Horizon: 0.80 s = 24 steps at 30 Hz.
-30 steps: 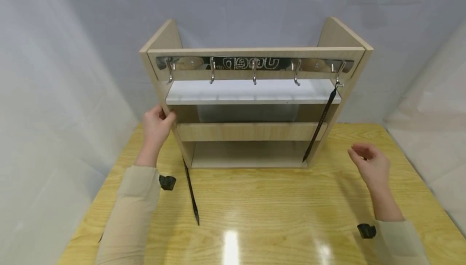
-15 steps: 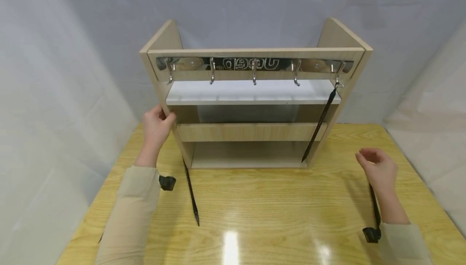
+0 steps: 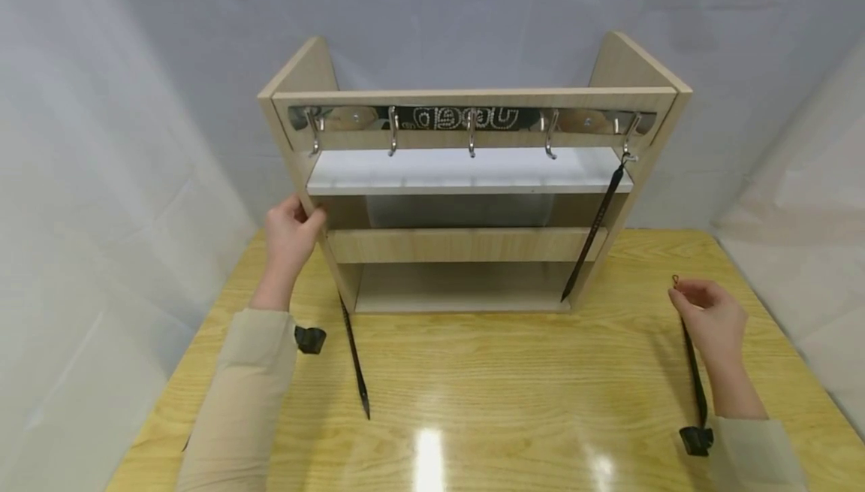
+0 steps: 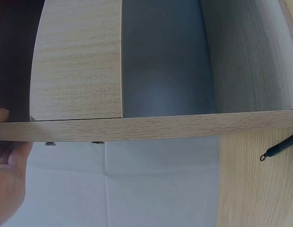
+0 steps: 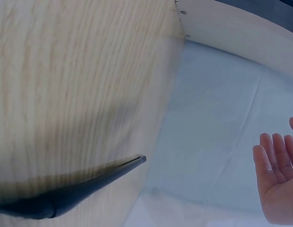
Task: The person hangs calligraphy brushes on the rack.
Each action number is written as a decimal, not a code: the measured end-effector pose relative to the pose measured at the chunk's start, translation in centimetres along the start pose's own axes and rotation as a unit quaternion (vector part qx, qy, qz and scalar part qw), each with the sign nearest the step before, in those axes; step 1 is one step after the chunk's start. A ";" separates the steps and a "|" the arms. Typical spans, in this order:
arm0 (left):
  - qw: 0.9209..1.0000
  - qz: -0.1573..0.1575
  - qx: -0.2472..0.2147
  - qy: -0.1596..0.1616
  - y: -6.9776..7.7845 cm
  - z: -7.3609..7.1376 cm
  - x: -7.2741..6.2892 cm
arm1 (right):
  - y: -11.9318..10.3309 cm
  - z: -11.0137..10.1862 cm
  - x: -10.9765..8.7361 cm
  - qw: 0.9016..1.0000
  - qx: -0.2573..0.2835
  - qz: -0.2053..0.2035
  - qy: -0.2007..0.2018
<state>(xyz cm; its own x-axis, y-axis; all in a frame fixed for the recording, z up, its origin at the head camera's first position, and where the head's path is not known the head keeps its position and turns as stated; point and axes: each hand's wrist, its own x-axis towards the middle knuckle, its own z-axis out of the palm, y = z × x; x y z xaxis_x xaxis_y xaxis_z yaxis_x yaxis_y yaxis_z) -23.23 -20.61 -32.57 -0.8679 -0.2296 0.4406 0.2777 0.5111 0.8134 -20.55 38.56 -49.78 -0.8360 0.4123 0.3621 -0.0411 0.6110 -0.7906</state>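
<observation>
In the head view, my left hand (image 3: 289, 233) grips the left side panel of the wooden rack (image 3: 466, 244). The left wrist view shows fingers on both faces of that panel. Near the table's right side, my right hand (image 3: 712, 323) has loosely bent fingers. Beneath its wrist lies a dark calligraphy brush (image 3: 692, 372), its small loop beside the fingertips. In the right wrist view, a gap separates this brush (image 5: 96, 182) from the hand (image 5: 279, 182). Another calligraphy brush (image 3: 601, 225) hangs by its loop from the rack's rightmost hook (image 3: 631, 134).
Several metal hooks (image 3: 471, 135) line the rack's top bar. A brush (image 3: 354, 360) lies on the table (image 3: 486, 379) left of the rack. A small dark tip (image 3: 185, 443) shows beside the left sleeve. Black wrist cameras (image 3: 309, 339) sit under both forearms.
My right hand has shifted right and slightly down, uncovering the brush beneath its wrist and then its loop. My left hand stays on the rack panel.
</observation>
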 end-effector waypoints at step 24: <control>1.000 0.017 0.009 0.005 0.1 0.0 -0.1 | -5.3 -2.6 -1.9 0.996 -0.024 0.081 -0.029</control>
<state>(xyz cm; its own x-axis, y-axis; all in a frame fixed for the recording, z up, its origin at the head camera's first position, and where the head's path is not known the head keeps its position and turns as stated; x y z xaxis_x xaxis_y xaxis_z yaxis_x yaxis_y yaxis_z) -23.09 -20.56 -32.54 -0.8542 -0.2194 0.4714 0.2998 0.5330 0.7912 -17.34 36.28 -44.95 -0.8596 0.4697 0.2009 0.1222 0.5710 -0.8118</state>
